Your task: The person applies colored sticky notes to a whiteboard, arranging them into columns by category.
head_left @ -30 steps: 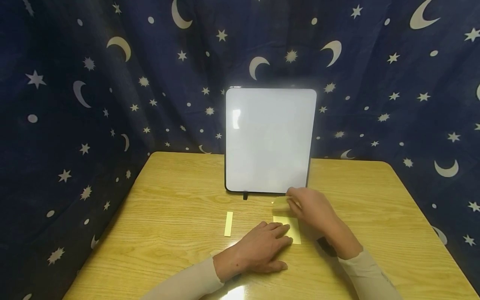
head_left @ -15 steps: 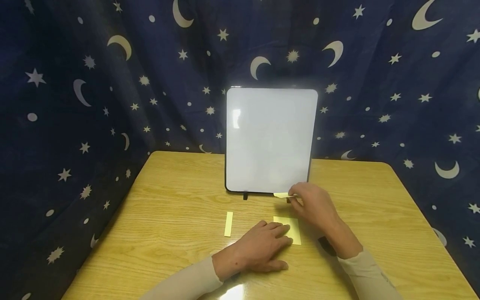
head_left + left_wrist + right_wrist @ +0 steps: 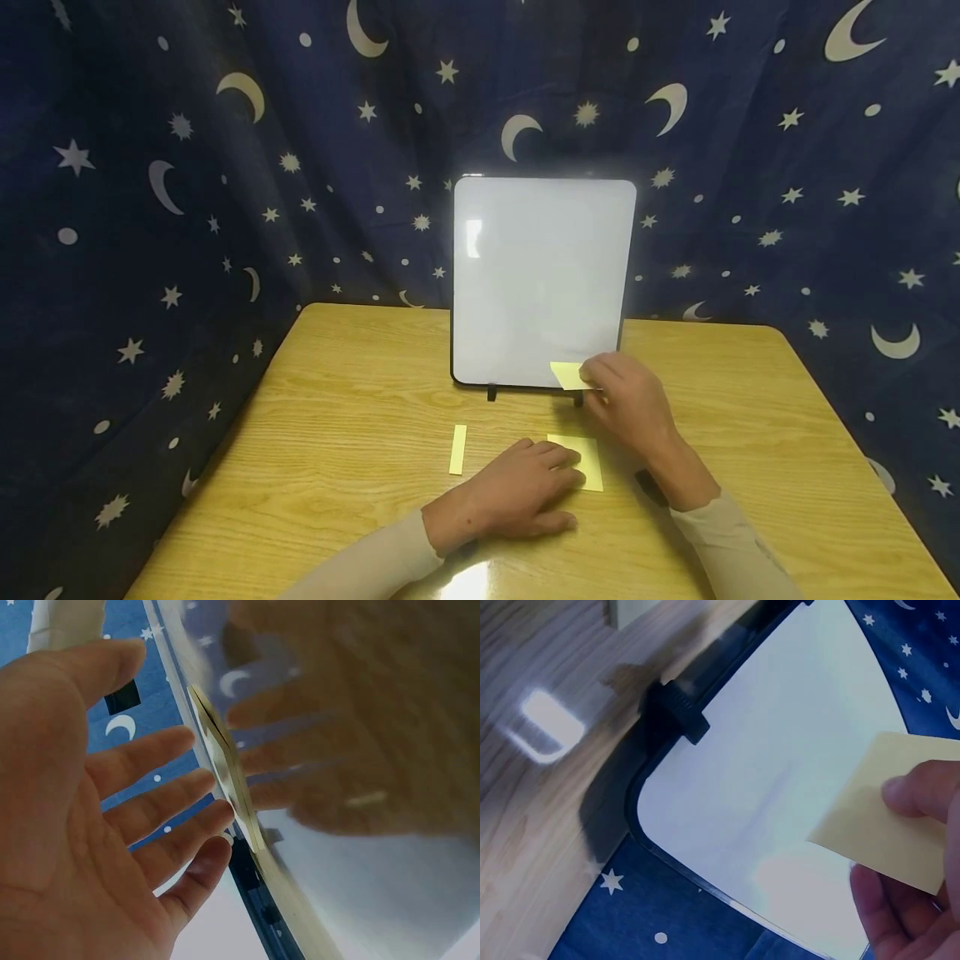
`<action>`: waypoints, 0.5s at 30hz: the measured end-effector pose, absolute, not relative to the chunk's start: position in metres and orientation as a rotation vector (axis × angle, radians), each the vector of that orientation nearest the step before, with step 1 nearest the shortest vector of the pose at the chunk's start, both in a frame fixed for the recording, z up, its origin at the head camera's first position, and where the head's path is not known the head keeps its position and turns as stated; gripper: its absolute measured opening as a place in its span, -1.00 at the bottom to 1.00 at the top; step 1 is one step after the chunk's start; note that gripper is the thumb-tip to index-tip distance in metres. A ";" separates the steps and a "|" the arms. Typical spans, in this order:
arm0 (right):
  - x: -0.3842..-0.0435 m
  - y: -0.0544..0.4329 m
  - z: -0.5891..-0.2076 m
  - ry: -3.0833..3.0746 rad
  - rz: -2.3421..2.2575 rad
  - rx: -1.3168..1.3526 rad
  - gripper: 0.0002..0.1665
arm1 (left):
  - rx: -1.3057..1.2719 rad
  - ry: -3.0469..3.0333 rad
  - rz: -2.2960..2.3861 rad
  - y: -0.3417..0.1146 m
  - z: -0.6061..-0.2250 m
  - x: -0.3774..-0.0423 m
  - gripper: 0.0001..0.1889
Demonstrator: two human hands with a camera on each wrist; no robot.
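Observation:
In the head view my right hand (image 3: pixel 633 408) pinches a single yellow sticky note (image 3: pixel 567 375) in front of the lower right part of a whiteboard (image 3: pixel 540 275). The right wrist view shows the thumb on the face of that sticky note (image 3: pixel 877 802), with the other fingers curled behind it. My left hand (image 3: pixel 517 492) lies with fingers spread, two fingertips on a pad of yellow sticky notes (image 3: pixel 590 467) on the table. From the left wrist view, the fingertips of the left hand (image 3: pixel 165 795) reach the edge of the pad (image 3: pixel 232 780).
Left of the pad, a narrow yellow paper strip (image 3: pixel 457 450) lies on the wooden table (image 3: pixel 360 375). The whiteboard stands upright on small black feet (image 3: pixel 491 392). A dark blue curtain (image 3: pixel 337 142) with moons and stars hangs behind the table and along its left side.
My right hand has lifted the sticky note up and away from above the pad to in front of the whiteboard's lower edge, turning its face toward me. The left hand has stayed on the pad.

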State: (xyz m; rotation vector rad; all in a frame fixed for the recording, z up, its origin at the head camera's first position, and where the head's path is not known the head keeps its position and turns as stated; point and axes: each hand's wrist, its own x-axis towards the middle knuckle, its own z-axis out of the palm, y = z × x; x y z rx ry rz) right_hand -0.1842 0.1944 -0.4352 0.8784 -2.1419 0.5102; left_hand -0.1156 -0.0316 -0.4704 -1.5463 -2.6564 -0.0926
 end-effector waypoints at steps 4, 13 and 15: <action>-0.186 0.194 -0.434 -2.099 0.520 0.878 -0.78 | -1.526 -2.658 -0.174 -0.035 -0.468 -0.120 -0.52; -0.193 0.190 -0.433 -1.972 0.490 0.861 -0.80 | -1.452 -2.654 -0.410 -0.046 -0.460 -0.137 -0.58; -0.194 0.190 -0.433 -1.941 0.485 0.861 -0.82 | -1.422 -2.638 -0.455 -0.050 -0.458 -0.143 -0.61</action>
